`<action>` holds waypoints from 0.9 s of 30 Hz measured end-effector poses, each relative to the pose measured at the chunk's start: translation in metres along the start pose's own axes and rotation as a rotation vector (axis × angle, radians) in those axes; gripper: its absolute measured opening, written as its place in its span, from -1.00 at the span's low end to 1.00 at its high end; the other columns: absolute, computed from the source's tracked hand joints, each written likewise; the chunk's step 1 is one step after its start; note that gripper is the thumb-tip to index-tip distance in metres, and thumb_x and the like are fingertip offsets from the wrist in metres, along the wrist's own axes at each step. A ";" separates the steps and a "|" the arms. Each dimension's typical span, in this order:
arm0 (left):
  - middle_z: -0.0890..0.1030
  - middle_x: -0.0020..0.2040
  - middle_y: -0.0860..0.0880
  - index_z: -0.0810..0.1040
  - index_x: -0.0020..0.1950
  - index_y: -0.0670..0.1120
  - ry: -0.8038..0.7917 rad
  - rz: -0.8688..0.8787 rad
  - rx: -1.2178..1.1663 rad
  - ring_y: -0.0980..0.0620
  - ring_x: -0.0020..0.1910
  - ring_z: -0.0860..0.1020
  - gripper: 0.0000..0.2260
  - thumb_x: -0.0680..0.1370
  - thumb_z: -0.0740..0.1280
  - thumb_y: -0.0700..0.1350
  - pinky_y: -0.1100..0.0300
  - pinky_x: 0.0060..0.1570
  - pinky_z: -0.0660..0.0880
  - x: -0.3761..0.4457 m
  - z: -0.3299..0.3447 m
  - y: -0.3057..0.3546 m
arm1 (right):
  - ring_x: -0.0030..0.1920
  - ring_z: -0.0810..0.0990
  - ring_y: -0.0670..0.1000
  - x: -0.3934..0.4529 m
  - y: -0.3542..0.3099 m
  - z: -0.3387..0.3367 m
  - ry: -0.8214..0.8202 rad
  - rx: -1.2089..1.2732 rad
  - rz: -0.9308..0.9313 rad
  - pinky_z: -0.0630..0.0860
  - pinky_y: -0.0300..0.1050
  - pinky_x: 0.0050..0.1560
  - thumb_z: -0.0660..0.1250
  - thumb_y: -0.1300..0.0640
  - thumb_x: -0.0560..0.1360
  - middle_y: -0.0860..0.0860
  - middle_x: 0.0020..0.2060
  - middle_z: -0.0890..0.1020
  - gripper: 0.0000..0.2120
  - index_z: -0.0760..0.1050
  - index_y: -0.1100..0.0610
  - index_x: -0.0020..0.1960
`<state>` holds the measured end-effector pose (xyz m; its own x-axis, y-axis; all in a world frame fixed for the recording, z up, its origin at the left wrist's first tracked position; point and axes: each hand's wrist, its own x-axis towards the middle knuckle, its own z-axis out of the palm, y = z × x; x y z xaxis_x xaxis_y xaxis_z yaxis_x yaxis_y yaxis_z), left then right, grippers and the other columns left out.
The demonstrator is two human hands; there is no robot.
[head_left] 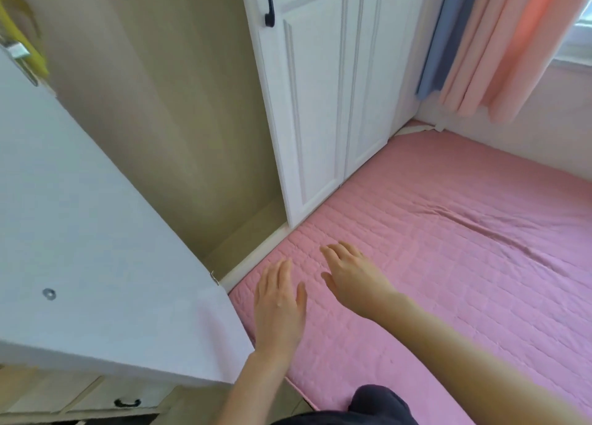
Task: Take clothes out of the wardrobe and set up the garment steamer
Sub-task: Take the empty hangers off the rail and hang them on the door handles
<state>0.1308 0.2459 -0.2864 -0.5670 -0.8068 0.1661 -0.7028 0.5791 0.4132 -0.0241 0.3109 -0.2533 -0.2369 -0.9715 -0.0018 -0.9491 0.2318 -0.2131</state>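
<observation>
My left hand [279, 299]: fingers straight and together, palm down over the corner of the pink bed cover [448, 248], holding nothing; I cannot tell whether it touches the cover or floats just above.
My right hand [350, 272]: fingers spread and relaxed, also empty, just beside the left one and a little further onto the bed.
Wardrobe [179, 110]: one door [96, 232] stands swung open toward me on my left; the compartment behind it shows only bare olive walls and floor in the part I can see.
Clothes: something yellow [19, 40] shows at the top left edge, behind the open door; it may be a garment, but it is too cropped to say.
Steamer: not in view.
Risk, the door: its lower corner sits right by my left wrist, so rising or reaching up carelessly could knock my arm or head on its edge.
Risk, footing: I seem to lean over a soft bed; the quilted cover could slide under my weight.
Risk, wrong place: what I can see of this compartment looks bare, so I may be searching the wrong spot.
In the way: the open door blocks my left side and hides most of the yellow thing.
Around: closed white doors [320, 104] with a black handle [269, 5], pink and blue curtains [480, 46] by the window, a drawer with a dark pull [127, 403] below the door.
</observation>
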 end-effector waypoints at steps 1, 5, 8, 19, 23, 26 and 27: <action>0.45 0.38 -0.09 0.39 0.40 -0.13 0.024 -0.037 -0.007 -0.11 0.40 0.37 -0.60 0.60 0.22 0.00 0.01 0.32 0.35 0.010 0.002 0.002 | 0.36 0.32 0.15 0.010 0.007 -0.005 0.003 -0.013 -0.033 0.22 -0.04 0.40 0.14 0.03 0.61 0.10 0.30 0.44 -0.59 0.28 0.22 0.39; 0.45 0.38 -0.09 0.38 0.41 -0.14 0.086 -0.105 0.002 -0.14 0.43 0.33 -0.59 0.58 0.27 -0.07 -0.01 0.32 0.34 0.051 0.007 0.010 | 0.38 0.31 0.15 0.057 0.037 -0.023 0.010 -0.054 -0.144 0.21 -0.03 0.42 0.15 0.04 0.60 0.11 0.32 0.44 -0.54 0.25 0.23 0.43; 0.44 0.39 -0.06 0.36 0.43 -0.13 0.125 -0.157 0.015 -0.13 0.44 0.30 -0.57 0.57 0.28 -0.09 -0.02 0.34 0.33 0.081 0.004 0.012 | 0.38 0.30 0.15 0.091 0.051 -0.036 -0.002 -0.069 -0.223 0.21 -0.03 0.43 0.13 0.04 0.61 0.10 0.30 0.44 -0.55 0.25 0.22 0.42; 0.50 0.29 -0.14 0.40 0.36 -0.18 0.454 -0.255 0.271 -0.17 0.34 0.39 -0.62 0.57 0.28 -0.10 -0.07 0.27 0.42 0.194 -0.113 -0.001 | 0.32 0.36 0.15 0.224 0.016 -0.117 0.133 -0.031 -0.524 0.31 -0.01 0.35 0.13 0.01 0.61 0.13 0.23 0.50 -0.60 0.33 0.22 0.34; 0.52 0.26 -0.16 0.43 0.33 -0.19 0.501 -0.263 0.427 -0.20 0.36 0.37 -0.63 0.54 0.30 -0.12 -0.07 0.27 0.40 0.217 -0.164 -0.017 | 0.30 0.39 0.16 0.261 -0.011 -0.150 0.109 0.042 -0.518 0.37 0.02 0.31 0.08 0.04 0.63 0.15 0.24 0.49 -0.61 0.33 0.24 0.35; 0.55 0.24 -0.18 0.49 0.27 -0.22 0.507 -0.270 0.535 -0.25 0.36 0.38 -0.63 0.48 0.38 -0.17 -0.09 0.26 0.39 0.231 -0.190 -0.033 | 0.29 0.41 0.16 0.284 -0.028 -0.167 0.101 0.041 -0.502 0.41 0.03 0.29 0.07 0.06 0.63 0.15 0.25 0.49 -0.62 0.32 0.23 0.36; 0.55 0.23 -0.19 0.50 0.25 -0.23 0.508 -0.266 0.562 -0.27 0.36 0.39 -0.62 0.45 0.40 -0.19 -0.09 0.27 0.39 0.235 -0.198 -0.038 | 0.28 0.41 0.16 0.292 -0.035 -0.172 0.107 0.037 -0.503 0.42 0.02 0.29 0.07 0.07 0.63 0.14 0.24 0.49 -0.62 0.31 0.23 0.36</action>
<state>0.1094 0.0108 -0.0854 -0.1802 -0.8029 0.5683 -0.9748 0.2230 0.0060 -0.0961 0.0279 -0.0781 0.2255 -0.9514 0.2098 -0.9434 -0.2670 -0.1966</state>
